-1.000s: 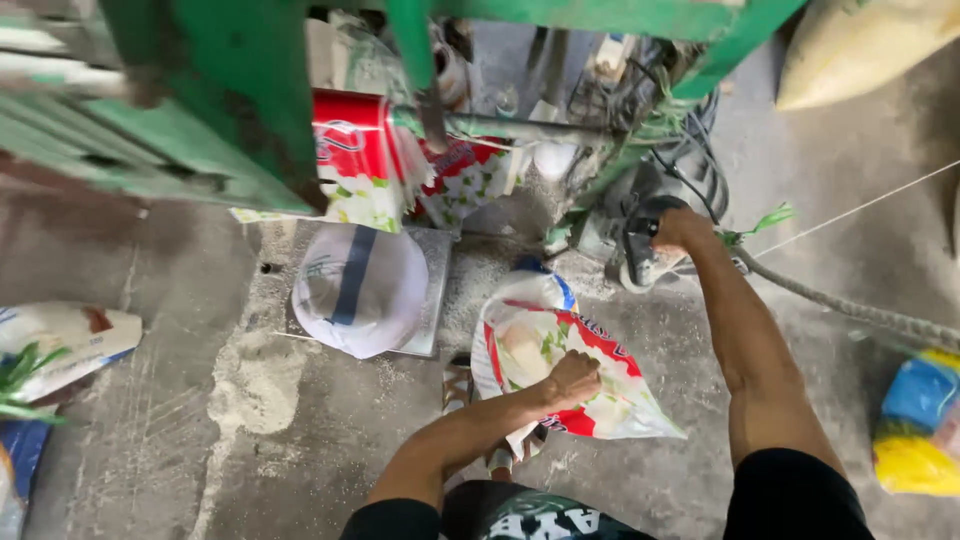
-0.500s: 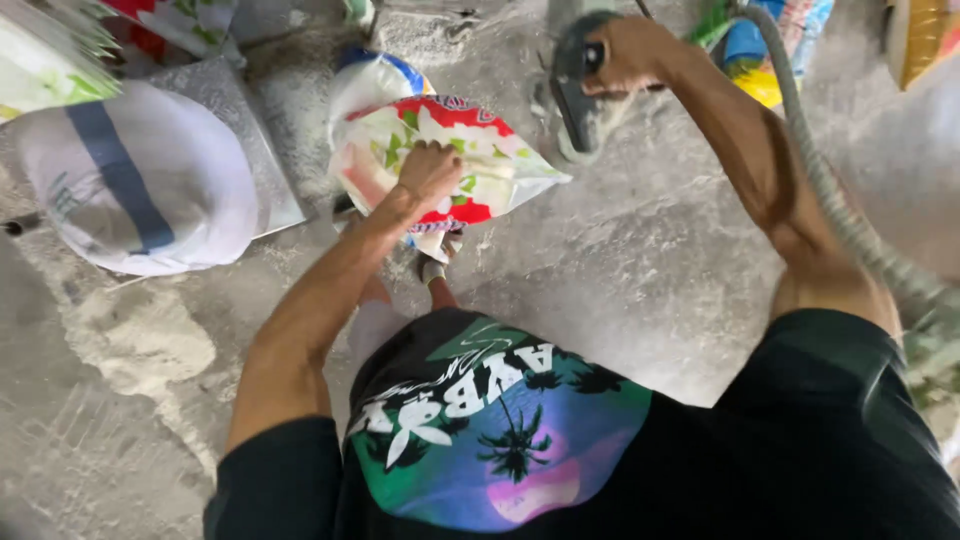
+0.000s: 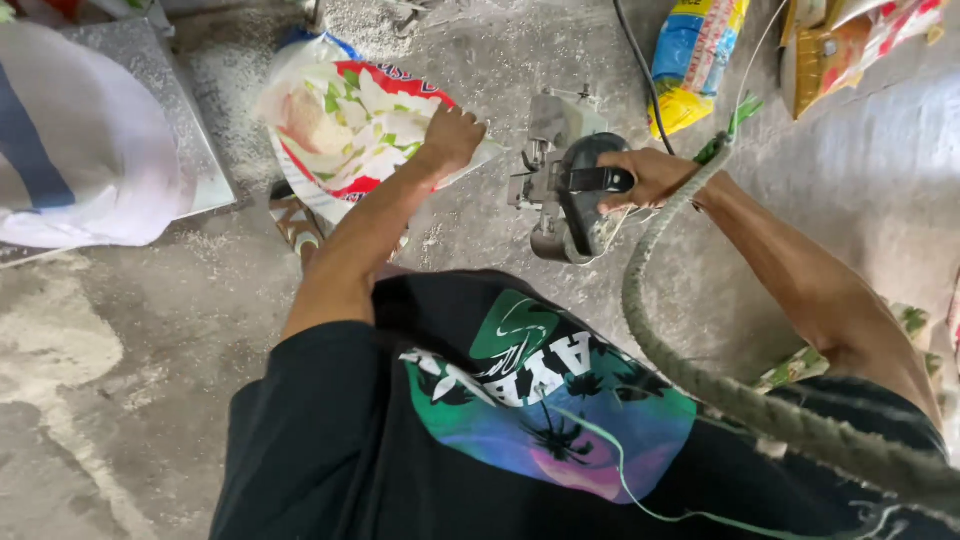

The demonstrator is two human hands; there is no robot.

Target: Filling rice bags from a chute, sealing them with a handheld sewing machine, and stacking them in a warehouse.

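Fingers on sack, dusty concrete floor

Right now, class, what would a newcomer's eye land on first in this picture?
Probably the person's right hand gripping a handheld bag-stitching machine at the centre, its thick cable trailing past the arm. Just left, the left hand pinches the edge of a printed red, white and green sack on the dusty concrete floor.
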